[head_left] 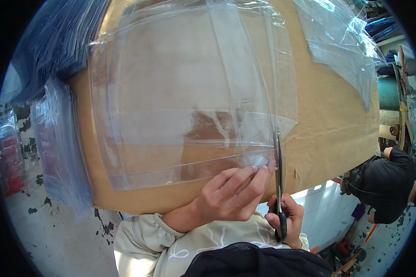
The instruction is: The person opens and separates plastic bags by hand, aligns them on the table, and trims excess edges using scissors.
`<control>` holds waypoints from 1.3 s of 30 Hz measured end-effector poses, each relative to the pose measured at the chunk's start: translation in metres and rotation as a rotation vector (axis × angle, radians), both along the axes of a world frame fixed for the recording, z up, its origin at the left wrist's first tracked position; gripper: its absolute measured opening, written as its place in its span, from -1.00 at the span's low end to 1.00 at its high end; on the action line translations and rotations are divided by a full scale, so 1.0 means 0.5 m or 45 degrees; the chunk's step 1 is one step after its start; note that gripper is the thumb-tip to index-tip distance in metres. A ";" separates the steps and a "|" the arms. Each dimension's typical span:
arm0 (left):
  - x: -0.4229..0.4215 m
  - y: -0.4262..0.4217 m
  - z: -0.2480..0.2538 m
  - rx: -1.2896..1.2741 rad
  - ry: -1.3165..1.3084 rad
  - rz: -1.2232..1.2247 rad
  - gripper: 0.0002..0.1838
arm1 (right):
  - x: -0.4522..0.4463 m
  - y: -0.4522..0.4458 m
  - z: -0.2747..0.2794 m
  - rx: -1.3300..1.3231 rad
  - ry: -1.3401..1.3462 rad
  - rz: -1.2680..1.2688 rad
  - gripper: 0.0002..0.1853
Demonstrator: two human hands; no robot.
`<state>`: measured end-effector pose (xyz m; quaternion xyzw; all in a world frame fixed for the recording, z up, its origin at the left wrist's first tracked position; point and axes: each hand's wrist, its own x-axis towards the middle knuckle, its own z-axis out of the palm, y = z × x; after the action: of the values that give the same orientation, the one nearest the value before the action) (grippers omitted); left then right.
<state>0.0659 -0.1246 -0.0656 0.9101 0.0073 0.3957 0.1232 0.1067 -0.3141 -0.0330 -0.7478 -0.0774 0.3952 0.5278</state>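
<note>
Clear plastic sheeting (162, 78) with seams lies over a brown paper-covered table. My left hand (235, 194) pinches the near right corner of the sheeting, its fingertips together. In my right hand (289, 217) are scissors (279, 184) with black handles, the fingers wrapped round the handles. The blades point away from me along the right edge of the sheeting, just right of my left fingertips. They look nearly closed, and whether plastic lies between them cannot be made out.
Stacks of clear plastic (60, 41) hang over the table's left side, with red-tinted packets (9, 157) beyond. More plastic (342, 41) lies at the far right of the brown paper (328, 138). A person in dark clothing (383, 184) is at the right, near tools on the floor.
</note>
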 end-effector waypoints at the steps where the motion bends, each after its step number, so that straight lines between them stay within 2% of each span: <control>1: 0.001 0.000 -0.001 0.008 -0.009 0.002 -0.72 | 0.001 0.000 0.000 0.008 -0.020 0.001 -0.64; 6: 0.001 0.006 0.006 0.027 0.018 -0.012 -0.69 | 0.002 -0.001 -0.005 0.007 -0.117 0.019 -0.63; 15: -0.001 0.003 0.006 0.012 0.024 -0.023 -0.70 | -0.007 -0.006 -0.010 0.014 0.002 -0.020 -0.59; 21: 0.001 0.000 -0.001 -0.020 -0.020 -0.025 -0.77 | 0.001 0.000 -0.003 0.180 0.148 -0.074 -0.56; 24: 0.000 -0.005 -0.003 -0.072 -0.038 -0.018 -0.77 | 0.006 0.005 0.006 0.138 0.215 -0.070 -0.57; 33: -0.003 -0.008 0.002 -0.142 -0.037 -0.022 -0.74 | 0.006 0.015 0.012 0.012 0.119 -0.065 -0.66; 39: -0.006 -0.006 -0.001 -0.142 -0.036 -0.041 -0.75 | 0.005 0.012 0.010 -0.020 0.066 -0.028 -0.65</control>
<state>0.0632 -0.1275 -0.0659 0.8962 0.0128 0.4053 0.1800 0.1093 -0.3082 -0.0277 -0.7423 -0.0524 0.4090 0.5282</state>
